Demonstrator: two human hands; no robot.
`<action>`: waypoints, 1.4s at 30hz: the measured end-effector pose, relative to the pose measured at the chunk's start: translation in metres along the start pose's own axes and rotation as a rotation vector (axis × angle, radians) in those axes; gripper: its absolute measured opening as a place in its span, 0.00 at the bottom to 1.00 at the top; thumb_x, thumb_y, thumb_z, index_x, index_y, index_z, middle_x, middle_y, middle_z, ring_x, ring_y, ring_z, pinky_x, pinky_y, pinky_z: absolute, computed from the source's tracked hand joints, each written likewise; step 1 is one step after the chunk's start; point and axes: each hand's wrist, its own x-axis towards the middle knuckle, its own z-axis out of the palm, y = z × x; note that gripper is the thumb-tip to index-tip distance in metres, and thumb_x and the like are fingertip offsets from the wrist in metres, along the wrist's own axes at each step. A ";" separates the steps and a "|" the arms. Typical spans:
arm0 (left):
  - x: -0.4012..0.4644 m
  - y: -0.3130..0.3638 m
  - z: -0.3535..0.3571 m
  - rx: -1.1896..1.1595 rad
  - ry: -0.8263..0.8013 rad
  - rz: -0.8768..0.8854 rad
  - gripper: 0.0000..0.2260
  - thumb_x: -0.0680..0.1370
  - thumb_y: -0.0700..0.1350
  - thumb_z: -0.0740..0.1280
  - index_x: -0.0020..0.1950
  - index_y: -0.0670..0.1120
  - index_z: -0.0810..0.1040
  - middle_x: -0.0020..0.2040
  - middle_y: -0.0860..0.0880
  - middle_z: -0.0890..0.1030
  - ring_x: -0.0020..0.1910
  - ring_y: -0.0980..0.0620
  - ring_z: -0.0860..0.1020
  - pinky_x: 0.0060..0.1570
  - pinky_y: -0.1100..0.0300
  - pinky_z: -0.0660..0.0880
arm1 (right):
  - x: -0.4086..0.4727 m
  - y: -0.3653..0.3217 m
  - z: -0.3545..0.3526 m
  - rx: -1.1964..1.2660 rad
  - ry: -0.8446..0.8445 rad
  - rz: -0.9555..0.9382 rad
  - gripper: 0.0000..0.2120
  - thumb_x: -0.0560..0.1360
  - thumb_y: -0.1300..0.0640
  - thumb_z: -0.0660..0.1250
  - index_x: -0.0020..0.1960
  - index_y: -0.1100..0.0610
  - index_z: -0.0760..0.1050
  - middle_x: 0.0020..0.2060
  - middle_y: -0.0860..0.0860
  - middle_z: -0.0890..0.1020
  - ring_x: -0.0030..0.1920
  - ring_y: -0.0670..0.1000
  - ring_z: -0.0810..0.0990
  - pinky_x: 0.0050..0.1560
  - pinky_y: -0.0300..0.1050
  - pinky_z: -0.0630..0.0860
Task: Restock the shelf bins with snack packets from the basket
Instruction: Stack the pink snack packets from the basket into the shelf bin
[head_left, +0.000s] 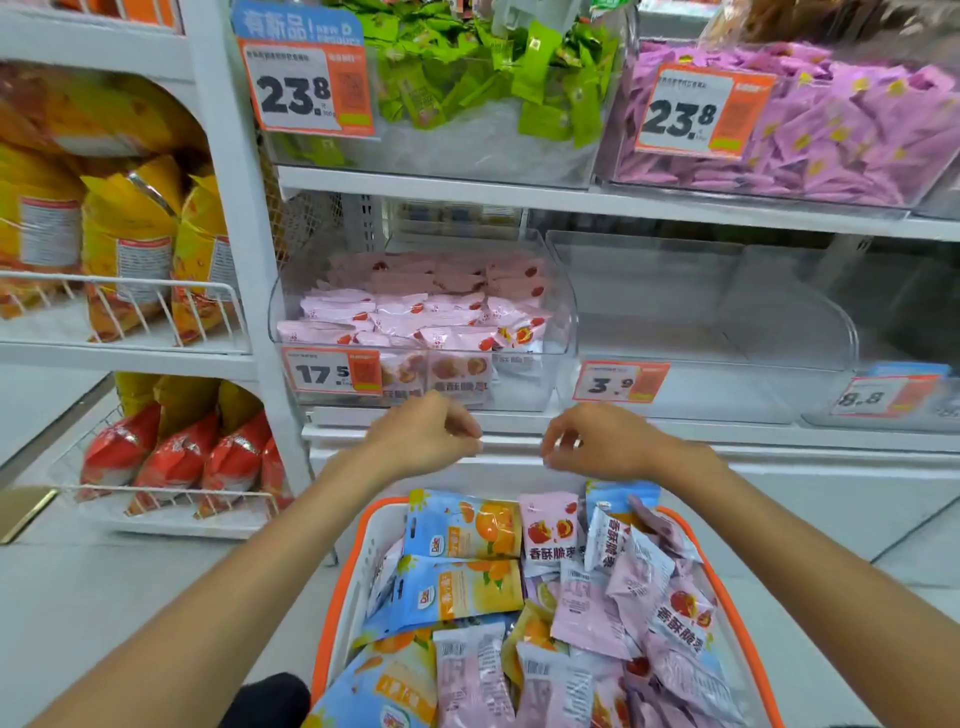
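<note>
The basket (358, 566) sits low at centre, orange-rimmed, directly below the shelf edge (519, 434). It is filled with pink packets (636, 587) on the right and blue packets (462, 525) on the left. Above the shelf edge, the clear bin (558, 322) tagged 17.5 holds matching pink packets to roughly half its height; open room remains above them up to the next shelf. To its right, the bin (727, 312) tagged 3.9 shows no contents.

Both hands hang in the gap between the basket's far rim and the shelf edge, near each other but apart. The left hand (423, 439) has its fingers loosely curled and holds nothing. The right hand (597, 439) is likewise loosely curled and holds nothing visible.
</note>
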 end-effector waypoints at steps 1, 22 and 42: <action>-0.011 -0.006 0.012 0.043 -0.060 -0.029 0.04 0.74 0.50 0.69 0.47 0.56 0.81 0.49 0.57 0.82 0.52 0.55 0.79 0.57 0.54 0.75 | -0.008 0.004 0.015 0.030 -0.105 0.019 0.08 0.76 0.51 0.66 0.52 0.50 0.81 0.47 0.48 0.82 0.49 0.48 0.79 0.50 0.43 0.74; -0.046 -0.021 0.168 0.588 -0.641 -0.147 0.24 0.76 0.45 0.69 0.70 0.44 0.66 0.63 0.44 0.73 0.57 0.44 0.76 0.47 0.53 0.72 | -0.039 0.013 0.160 -0.058 -0.513 0.066 0.24 0.77 0.50 0.66 0.66 0.63 0.68 0.58 0.57 0.72 0.60 0.57 0.72 0.50 0.43 0.66; -0.062 -0.059 0.162 -1.124 -0.418 -0.810 0.18 0.76 0.56 0.67 0.56 0.43 0.77 0.53 0.40 0.82 0.51 0.43 0.81 0.42 0.52 0.82 | -0.060 0.013 0.177 0.468 -0.200 0.007 0.15 0.73 0.64 0.69 0.58 0.54 0.80 0.53 0.50 0.82 0.49 0.49 0.80 0.49 0.35 0.77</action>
